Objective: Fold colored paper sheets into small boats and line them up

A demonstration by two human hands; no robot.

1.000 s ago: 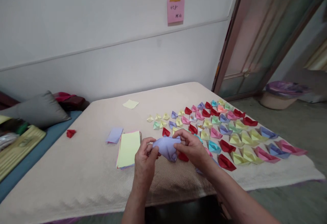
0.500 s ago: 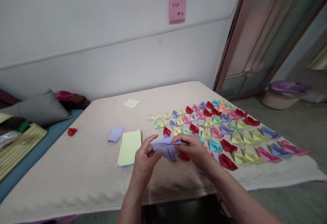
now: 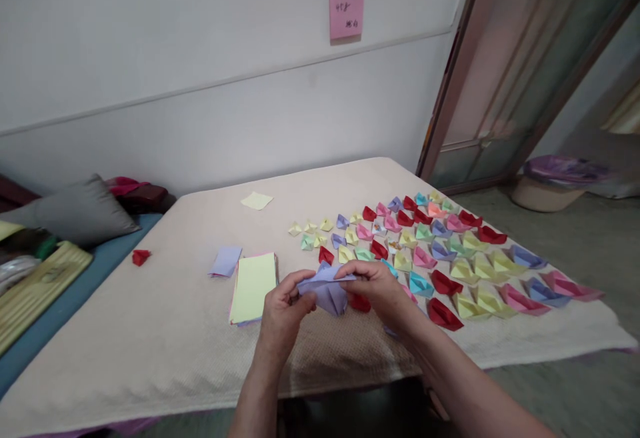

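Between my two hands is a folded purple paper boat (image 3: pixel 329 291), held a little above the cloth-covered table (image 3: pixel 165 331). My left hand (image 3: pixel 286 308) pinches its left end between thumb and fingers. At the right end, my right hand (image 3: pixel 374 286) grips the paper's upper edge, thumb underneath. Left of my hands lies a stack of coloured paper (image 3: pixel 254 289) with a pale yellow sheet on top. Purple paper sheets (image 3: pixel 227 261) rest beside the stack. Rows of small folded boats in several colours, among them a red paper boat (image 3: pixel 444 313), spread to the right, some hidden behind my right hand.
A yellow paper sheet (image 3: pixel 257 200) lies near the wall, and a small red folded paper (image 3: pixel 141 257) at the left. A grey cushion (image 3: pixel 95 215) sits beyond the left edge. On the floor at right stands a lined bin (image 3: pixel 550 191). A pink note (image 3: pixel 347 15) is taped up.
My left index finger has come down onto the purple paper's upper edge, where it was raised before. My right hand keeps its grip, and the view has shifted slightly.
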